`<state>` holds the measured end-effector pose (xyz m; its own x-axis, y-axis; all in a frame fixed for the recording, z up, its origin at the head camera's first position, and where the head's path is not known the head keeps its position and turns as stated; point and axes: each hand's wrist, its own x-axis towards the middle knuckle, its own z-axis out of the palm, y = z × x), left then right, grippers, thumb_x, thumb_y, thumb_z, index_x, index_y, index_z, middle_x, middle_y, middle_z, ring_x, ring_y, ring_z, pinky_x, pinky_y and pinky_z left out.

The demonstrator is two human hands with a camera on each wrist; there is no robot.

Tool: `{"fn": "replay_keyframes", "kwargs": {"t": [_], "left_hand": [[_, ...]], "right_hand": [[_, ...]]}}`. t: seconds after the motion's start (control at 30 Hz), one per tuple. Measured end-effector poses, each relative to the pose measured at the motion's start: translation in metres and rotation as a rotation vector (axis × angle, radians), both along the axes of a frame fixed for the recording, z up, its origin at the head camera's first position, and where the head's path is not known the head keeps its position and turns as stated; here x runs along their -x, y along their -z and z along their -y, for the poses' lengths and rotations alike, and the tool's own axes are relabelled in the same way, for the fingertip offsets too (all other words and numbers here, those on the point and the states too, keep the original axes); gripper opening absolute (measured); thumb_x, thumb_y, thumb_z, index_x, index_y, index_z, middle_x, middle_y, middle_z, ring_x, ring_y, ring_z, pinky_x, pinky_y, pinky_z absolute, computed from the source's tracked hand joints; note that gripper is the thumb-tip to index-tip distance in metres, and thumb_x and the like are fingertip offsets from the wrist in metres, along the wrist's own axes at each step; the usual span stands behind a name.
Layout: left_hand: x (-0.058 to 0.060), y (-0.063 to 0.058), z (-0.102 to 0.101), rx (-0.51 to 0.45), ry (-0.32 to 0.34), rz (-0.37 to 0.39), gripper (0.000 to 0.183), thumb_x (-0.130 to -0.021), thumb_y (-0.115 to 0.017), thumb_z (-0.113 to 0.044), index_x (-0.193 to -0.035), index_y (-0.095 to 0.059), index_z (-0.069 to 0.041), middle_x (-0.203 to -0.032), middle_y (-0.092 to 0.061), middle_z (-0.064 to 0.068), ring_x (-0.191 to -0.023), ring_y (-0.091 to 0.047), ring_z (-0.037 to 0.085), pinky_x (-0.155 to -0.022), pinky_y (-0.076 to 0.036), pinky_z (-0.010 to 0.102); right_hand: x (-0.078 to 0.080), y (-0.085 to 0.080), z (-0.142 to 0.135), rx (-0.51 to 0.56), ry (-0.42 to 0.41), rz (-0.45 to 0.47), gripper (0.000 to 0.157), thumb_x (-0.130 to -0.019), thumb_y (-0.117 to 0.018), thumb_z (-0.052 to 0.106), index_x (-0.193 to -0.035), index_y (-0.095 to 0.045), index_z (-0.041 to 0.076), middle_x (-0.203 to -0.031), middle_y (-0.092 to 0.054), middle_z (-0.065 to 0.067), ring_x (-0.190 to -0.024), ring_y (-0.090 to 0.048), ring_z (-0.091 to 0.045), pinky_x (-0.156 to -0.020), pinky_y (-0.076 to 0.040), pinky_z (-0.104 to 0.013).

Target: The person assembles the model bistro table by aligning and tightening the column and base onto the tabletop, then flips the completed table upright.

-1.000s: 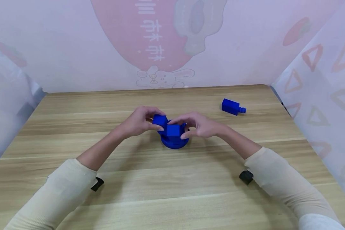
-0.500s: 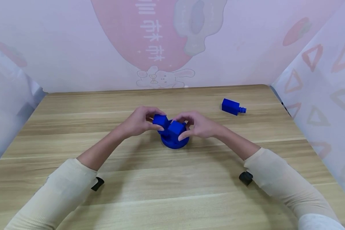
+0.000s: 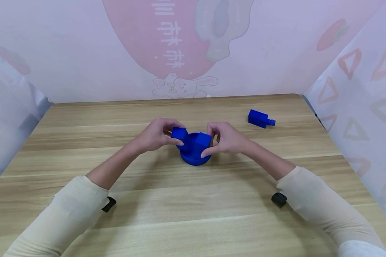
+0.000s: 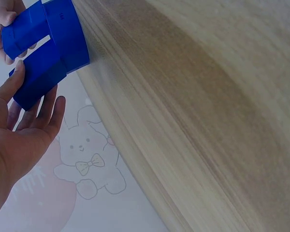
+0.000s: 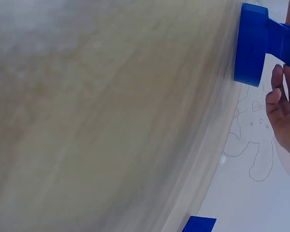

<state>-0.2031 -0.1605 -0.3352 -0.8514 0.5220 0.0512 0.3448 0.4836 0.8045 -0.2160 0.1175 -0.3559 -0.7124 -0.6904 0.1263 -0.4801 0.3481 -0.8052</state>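
Note:
A round blue base (image 3: 195,160) sits on the wooden table with two square-sided blue blocks standing up from it. My left hand (image 3: 156,136) grips the left block (image 3: 179,133) between thumb and fingers. The right block (image 3: 203,139) is pinched by my right hand (image 3: 228,138), thumb at the near side and fingers behind. In the left wrist view the left block (image 4: 41,77) angles outward from the base (image 4: 73,38). How the blocks' lower ends meet the base is hidden. From the right wrist, the base (image 5: 251,46) shows its side wall.
A loose blue square block with a narrow ridged stem (image 3: 258,119) lies at the back right of the table (image 3: 193,207). A printed white backdrop (image 3: 260,78) rises behind the table's far edge, and printed sheets hang at both sides.
The right block has turned and shifted right with my right hand, opening a gap between the two blocks. My left hand and its block have stayed put.

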Motion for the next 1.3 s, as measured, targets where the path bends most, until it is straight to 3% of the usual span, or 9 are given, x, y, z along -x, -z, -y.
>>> {"fn": "replay_keyframes", "kwargs": {"t": [0.17,0.27,0.37,0.47,0.63,0.8,0.93,1.1,1.3], "left_hand": [[0.000,0.000,0.000,-0.009,0.001,-0.005,0.044,-0.084,-0.085,0.000,-0.124,-0.069,0.008,-0.118,-0.071,0.022,-0.103,-0.072,0.034,-0.095,-0.057,0.049],[0.000,0.000,-0.001,-0.007,0.003,-0.004,0.044,-0.084,-0.085,0.000,-0.124,-0.069,0.008,-0.118,-0.071,0.022,-0.102,-0.072,0.034,-0.095,-0.058,0.048],[0.000,0.000,0.000,-0.001,0.004,-0.001,0.044,-0.085,-0.084,-0.001,-0.125,-0.069,0.008,-0.118,-0.071,0.022,-0.102,-0.072,0.034,-0.095,-0.058,0.048],[0.000,0.000,0.000,0.002,0.003,0.000,0.044,-0.085,-0.085,-0.001,-0.125,-0.069,0.008,-0.118,-0.072,0.021,-0.102,-0.072,0.033,-0.095,-0.058,0.048],[0.000,0.001,0.000,-0.003,0.004,0.001,0.043,-0.084,-0.085,-0.001,-0.124,-0.069,0.008,-0.117,-0.072,0.021,-0.101,-0.071,0.032,-0.094,-0.058,0.047],[0.001,0.000,0.000,-0.002,0.002,-0.002,0.042,-0.084,-0.085,0.000,-0.122,-0.070,0.008,-0.115,-0.072,0.020,-0.099,-0.071,0.030,-0.092,-0.059,0.044],[0.001,0.000,0.000,-0.005,-0.002,0.006,0.041,-0.085,-0.084,0.000,-0.122,-0.070,0.008,-0.115,-0.072,0.020,-0.099,-0.071,0.029,-0.091,-0.060,0.043],[0.001,0.001,0.001,0.001,0.001,0.005,0.042,-0.085,-0.084,0.000,-0.123,-0.069,0.008,-0.116,-0.072,0.020,-0.100,-0.071,0.030,-0.092,-0.059,0.044],[0.001,0.000,0.000,0.002,0.000,0.005,0.042,-0.085,-0.084,0.000,-0.123,-0.070,0.007,-0.116,-0.072,0.020,-0.100,-0.071,0.030,-0.090,-0.060,0.041]], "right_hand": [[0.002,0.000,-0.006,0.019,-0.068,0.016,0.063,-0.076,-0.090,0.050,-0.109,-0.066,0.001,-0.103,-0.072,-0.008,-0.090,-0.064,-0.032,-0.064,-0.049,-0.032],[0.005,-0.001,-0.009,0.051,-0.148,0.038,0.062,-0.087,-0.086,0.028,-0.134,-0.061,-0.004,-0.128,-0.069,-0.015,-0.104,-0.065,-0.029,-0.072,-0.053,-0.033],[0.008,-0.001,-0.008,0.072,-0.216,0.056,0.061,-0.090,-0.081,0.007,-0.144,-0.055,-0.005,-0.140,-0.063,-0.018,-0.114,-0.064,-0.029,-0.080,-0.056,-0.034],[0.008,0.000,-0.006,0.081,-0.219,0.067,0.054,-0.089,-0.081,0.002,-0.138,-0.060,-0.005,-0.134,-0.066,-0.018,-0.112,-0.064,-0.028,-0.082,-0.057,-0.035],[0.002,0.000,-0.003,0.069,-0.081,0.016,0.038,-0.079,-0.090,0.003,-0.109,-0.067,-0.001,-0.105,-0.070,-0.010,-0.092,-0.062,-0.025,-0.076,-0.056,-0.036],[-0.008,-0.003,0.002,-0.015,-0.007,-0.142,0.048,-0.071,-0.098,0.019,-0.103,-0.066,0.004,-0.086,-0.064,-0.004,-0.075,-0.058,-0.034,-0.062,-0.049,-0.032],[-0.009,-0.005,0.001,-0.075,-0.066,-0.192,0.063,-0.068,-0.100,0.026,-0.117,-0.068,0.004,-0.099,-0.067,-0.004,-0.081,-0.059,-0.029,-0.064,-0.050,-0.034],[-0.003,-0.006,-0.008,-0.042,-0.214,-0.072,0.059,-0.080,-0.091,0.011,-0.132,-0.065,0.004,-0.130,-0.066,-0.007,-0.104,-0.058,-0.023,-0.078,-0.054,-0.043],[0.001,-0.007,-0.011,0.026,-0.254,-0.004,0.043,-0.083,-0.084,-0.002,-0.123,-0.070,0.000,-0.125,-0.070,-0.012,-0.116,-0.062,-0.026,-0.096,-0.055,-0.043]]}}
